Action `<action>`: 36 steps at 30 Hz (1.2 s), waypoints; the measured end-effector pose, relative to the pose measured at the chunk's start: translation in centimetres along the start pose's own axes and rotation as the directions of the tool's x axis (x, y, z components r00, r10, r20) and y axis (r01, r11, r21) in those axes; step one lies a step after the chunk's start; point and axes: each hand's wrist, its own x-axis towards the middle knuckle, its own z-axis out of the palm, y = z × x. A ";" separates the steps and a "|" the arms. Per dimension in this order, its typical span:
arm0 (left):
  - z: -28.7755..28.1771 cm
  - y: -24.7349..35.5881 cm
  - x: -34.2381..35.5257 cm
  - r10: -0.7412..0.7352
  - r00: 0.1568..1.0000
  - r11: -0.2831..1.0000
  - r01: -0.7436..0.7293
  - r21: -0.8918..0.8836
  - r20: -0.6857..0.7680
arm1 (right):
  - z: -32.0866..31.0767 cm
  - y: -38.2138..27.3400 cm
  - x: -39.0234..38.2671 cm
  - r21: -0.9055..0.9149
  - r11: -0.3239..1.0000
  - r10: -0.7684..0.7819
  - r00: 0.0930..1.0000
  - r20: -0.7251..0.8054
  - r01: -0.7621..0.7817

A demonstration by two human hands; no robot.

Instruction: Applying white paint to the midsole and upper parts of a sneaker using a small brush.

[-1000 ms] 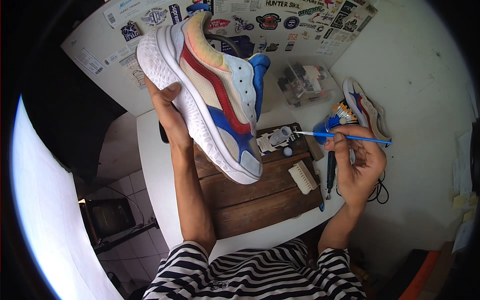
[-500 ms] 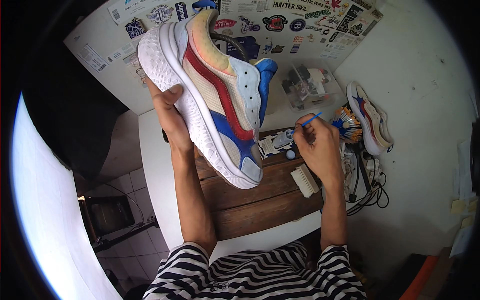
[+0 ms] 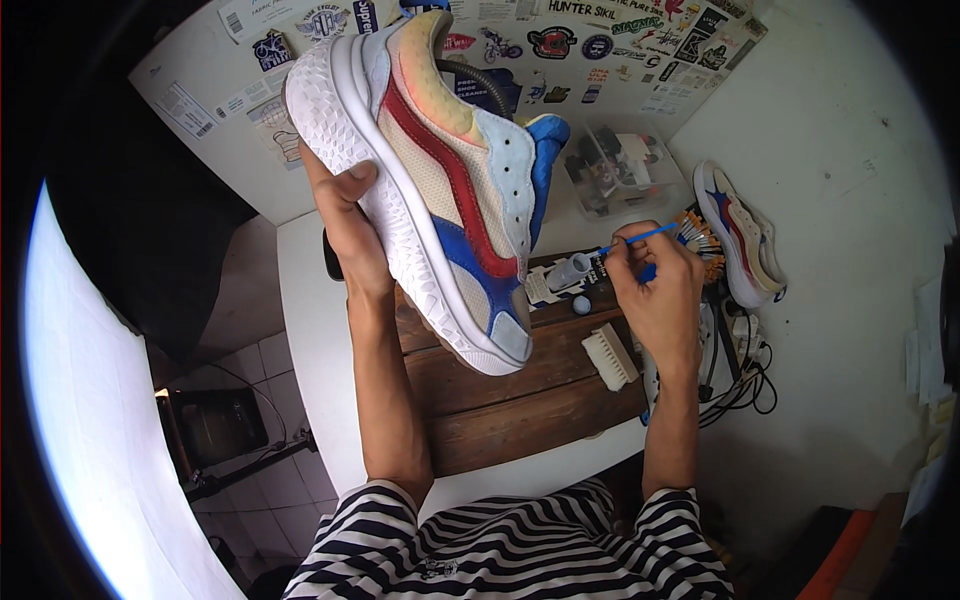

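Observation:
My left hand (image 3: 350,230) grips a large sneaker (image 3: 450,220) by its textured white sole, thumb pressed on the sole; the upper is cream, red, blue and pastel, with no lace in the visible eyelets. My right hand (image 3: 655,280) pinches a slim blue brush (image 3: 652,232), its bristle end near the mouth of a small clear bottle (image 3: 567,273); whether it touches is unclear. A small round cap (image 3: 582,304) lies beside the bottle. Below, a wooden-backed scrub brush (image 3: 610,355) with pale bristles rests on a dark wooden board (image 3: 500,420).
Behind are a sticker-covered panel (image 3: 660,60) and clear plastic box (image 3: 620,170). At right sit a second sneaker (image 3: 735,230), fanned paintbrushes (image 3: 700,235) and tangled cables (image 3: 750,385). The white tabletop edge (image 3: 320,400) curves round the board; a dark appliance (image 3: 215,430) is lower left.
My right hand moved left, bringing the brush to the bottle, then shifted slightly right. My left hand and the held sneaker moved a little to the right.

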 end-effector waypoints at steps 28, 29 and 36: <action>5.5 1.7 -1.9 0.068 0.998 0.997 -0.068 0.029 0.015 | -2.1 -0.4 -3.0 -0.038 0.967 -0.250 0.967 0.047 0.252; 5.5 1.7 -1.9 0.068 0.998 0.997 -0.068 0.029 0.015 | -2.2 -0.5 -3.0 -0.043 0.967 -0.250 0.968 0.028 0.251; 4.7 1.1 -1.8 0.060 0.998 0.991 -0.057 0.118 -0.025 | -3.8 -0.9 -4.3 0.102 0.947 -0.271 0.930 -0.247 0.303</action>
